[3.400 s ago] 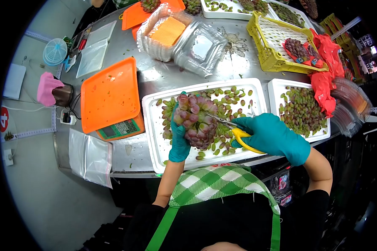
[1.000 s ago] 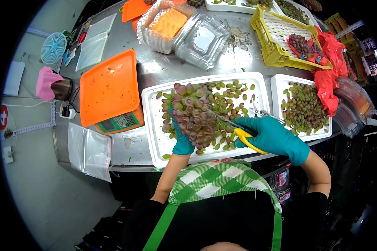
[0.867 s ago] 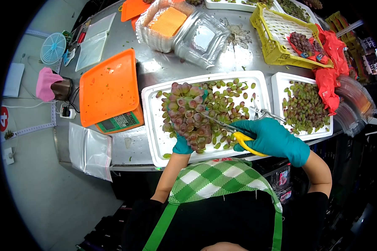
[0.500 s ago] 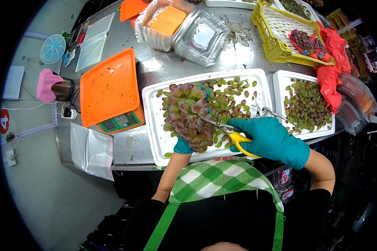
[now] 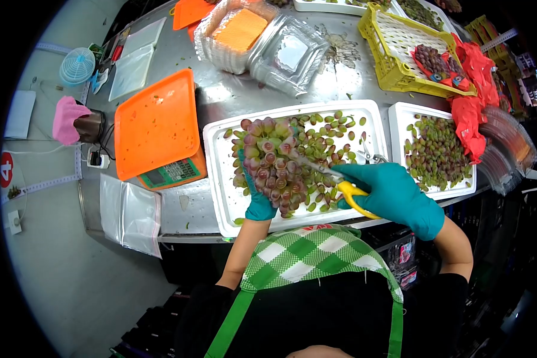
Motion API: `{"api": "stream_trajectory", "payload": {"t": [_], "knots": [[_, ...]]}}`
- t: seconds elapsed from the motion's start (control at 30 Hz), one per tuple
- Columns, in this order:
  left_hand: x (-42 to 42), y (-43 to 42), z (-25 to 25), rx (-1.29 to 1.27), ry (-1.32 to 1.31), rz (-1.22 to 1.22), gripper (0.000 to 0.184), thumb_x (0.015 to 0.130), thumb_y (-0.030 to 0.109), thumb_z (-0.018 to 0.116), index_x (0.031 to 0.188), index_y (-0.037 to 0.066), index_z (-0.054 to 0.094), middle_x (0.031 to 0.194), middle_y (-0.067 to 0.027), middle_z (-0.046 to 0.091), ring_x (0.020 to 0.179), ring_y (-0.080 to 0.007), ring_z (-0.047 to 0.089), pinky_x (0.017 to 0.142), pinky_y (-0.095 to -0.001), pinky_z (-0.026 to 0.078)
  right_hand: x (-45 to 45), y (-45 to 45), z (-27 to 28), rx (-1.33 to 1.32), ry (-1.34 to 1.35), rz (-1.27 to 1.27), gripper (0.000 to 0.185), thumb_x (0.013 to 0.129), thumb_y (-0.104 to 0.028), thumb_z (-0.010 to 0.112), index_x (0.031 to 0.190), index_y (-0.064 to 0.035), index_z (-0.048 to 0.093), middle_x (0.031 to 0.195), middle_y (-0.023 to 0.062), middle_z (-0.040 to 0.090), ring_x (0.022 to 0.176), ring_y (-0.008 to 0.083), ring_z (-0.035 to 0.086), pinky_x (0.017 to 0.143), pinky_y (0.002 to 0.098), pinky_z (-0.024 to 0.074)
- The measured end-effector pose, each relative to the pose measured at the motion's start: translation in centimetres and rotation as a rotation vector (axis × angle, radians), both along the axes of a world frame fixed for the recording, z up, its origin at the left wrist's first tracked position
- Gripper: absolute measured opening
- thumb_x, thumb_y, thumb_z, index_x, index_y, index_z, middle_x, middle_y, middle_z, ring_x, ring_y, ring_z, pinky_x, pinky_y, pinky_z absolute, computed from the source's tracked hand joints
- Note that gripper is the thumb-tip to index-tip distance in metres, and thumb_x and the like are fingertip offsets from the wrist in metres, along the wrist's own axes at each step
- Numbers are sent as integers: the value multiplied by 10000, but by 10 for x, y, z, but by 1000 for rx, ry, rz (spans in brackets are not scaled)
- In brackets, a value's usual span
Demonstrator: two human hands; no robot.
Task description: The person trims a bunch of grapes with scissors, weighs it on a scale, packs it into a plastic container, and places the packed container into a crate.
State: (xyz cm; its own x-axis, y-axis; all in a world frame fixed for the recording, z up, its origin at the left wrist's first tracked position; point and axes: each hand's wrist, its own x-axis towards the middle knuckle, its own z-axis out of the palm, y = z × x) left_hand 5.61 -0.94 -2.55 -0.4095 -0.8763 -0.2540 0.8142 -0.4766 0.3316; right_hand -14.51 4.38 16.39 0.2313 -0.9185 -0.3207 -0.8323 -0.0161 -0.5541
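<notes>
A large bunch of reddish-green grapes (image 5: 272, 161) is held over a white foam tray (image 5: 216, 179). My left hand (image 5: 260, 201), in a teal glove, wraps round it from below and the left side; most of its fingers are behind the fruit. In my right hand (image 5: 394, 191), also gloved, are yellow-handled scissors (image 5: 353, 194), their blades pointing left against the grapes. Loose grapes (image 5: 328, 140) lie in the tray beneath and to the right. Another metal tool (image 5: 373, 158) rests at the tray's right side, partly hidden by my right hand.
Left of the tray stands an orange scale (image 5: 158, 128), with plastic bags (image 5: 128, 212) near it. To the right is a second foam tray (image 5: 394, 128) of loose grapes. Clear plastic containers (image 5: 289, 53) and a yellow crate (image 5: 394, 65) sit farther back.
My left hand has turned the bunch slightly, so more of its glove shows along the left side. My right hand and the scissors have shifted a little to the right.
</notes>
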Motion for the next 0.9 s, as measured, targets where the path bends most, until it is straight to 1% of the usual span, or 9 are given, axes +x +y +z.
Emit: {"api": "stream_trajectory", "payload": {"t": [0.07,0.17,0.27,0.37,0.43,0.5,0.6,0.7,0.9], "knots": [[-1,-3,21,-32,-34,61,598,840,527,333,1290,136,292,1285,-74,359,1159,-223,385,973,-384,328,-5,4,-10,0,-136,-189,410,724,-352,621,1053,-116,552,709,83,612,612,260,590,553,340,464],[-1,-6,30,-78,-128,135,617,831,542,340,1295,138,287,1290,-71,354,1162,-222,382,979,-383,322,-25,14,-65,-257,120,-152,362,715,-323,625,1013,-127,567,689,93,606,608,260,590,550,347,462],[0,-9,39,-115,-167,136,645,813,559,370,1294,138,288,1293,-67,351,1158,-222,386,972,-382,329,-40,24,-84,121,620,112,331,704,-317,629,979,-140,579,673,88,602,594,252,588,541,353,460],[2,-4,49,-105,-219,143,647,805,557,394,1290,140,293,1292,-64,353,1154,-219,390,966,-377,334,-29,25,-58,-22,247,-142,324,710,-314,623,986,-148,581,676,75,605,585,247,586,529,352,458],[-1,-3,52,-103,-248,144,647,801,554,407,1287,142,298,1290,-60,355,1153,-217,392,965,-373,336,-14,17,-30,-16,112,-122,423,677,-287,690,1054,-134,574,733,79,627,607,221,607,549,301,477],[-4,-2,53,-110,-276,171,644,799,551,418,1284,143,302,1289,-56,356,1151,-215,394,965,-368,336,-1,18,-15,-34,24,-71,421,699,-310,669,1071,-141,563,737,81,625,601,225,600,544,307,469],[-3,3,49,-64,-329,206,640,798,547,424,1280,144,305,1283,-53,362,1148,-213,397,963,-367,337,9,16,-13,-47,20,-3,427,723,-351,636,1088,-147,550,733,84,619,599,237,593,540,313,460],[-5,7,54,-88,-341,205,629,820,545,370,1296,143,281,1289,-60,358,1162,-221,379,976,-376,316,16,7,-6,183,94,-50,459,717,-382,609,1071,-96,543,795,91,617,659,266,599,569,363,469],[-2,12,50,-95,-446,198,653,805,562,386,1297,145,279,1291,-57,354,1164,-218,378,974,-370,318,13,7,-13,109,118,-5,452,708,-362,615,1072,-102,546,776,102,614,658,262,600,566,355,473]]}}
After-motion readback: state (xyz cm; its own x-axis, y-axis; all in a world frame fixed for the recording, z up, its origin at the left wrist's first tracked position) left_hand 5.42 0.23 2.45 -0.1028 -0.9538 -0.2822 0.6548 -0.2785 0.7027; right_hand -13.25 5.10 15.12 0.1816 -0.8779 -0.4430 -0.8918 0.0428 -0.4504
